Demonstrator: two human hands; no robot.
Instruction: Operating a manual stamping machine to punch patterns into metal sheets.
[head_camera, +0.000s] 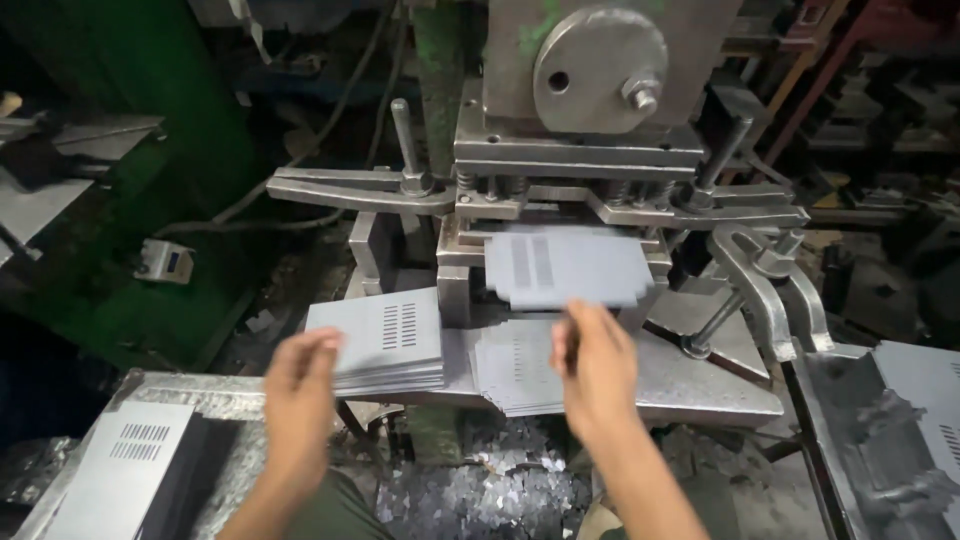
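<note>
Seemingly right hand (597, 362) beneath slotted sheet (568, 268)

I see both bare forearms reaching up from the bottom edge. My left hand (300, 385) hangs palm down, fingers curled loosely together, gripping nothing. My right hand (592, 360) stretches further forward, fingers extended and slightly blurred, thumb tucked on the inner side; it too grips nothing.

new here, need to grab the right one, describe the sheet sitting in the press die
Start at the big grey press and drop below its round disc. The single grey sheet lies alone there, above the right hand, unlike the stacked sheets lower left.
</note>
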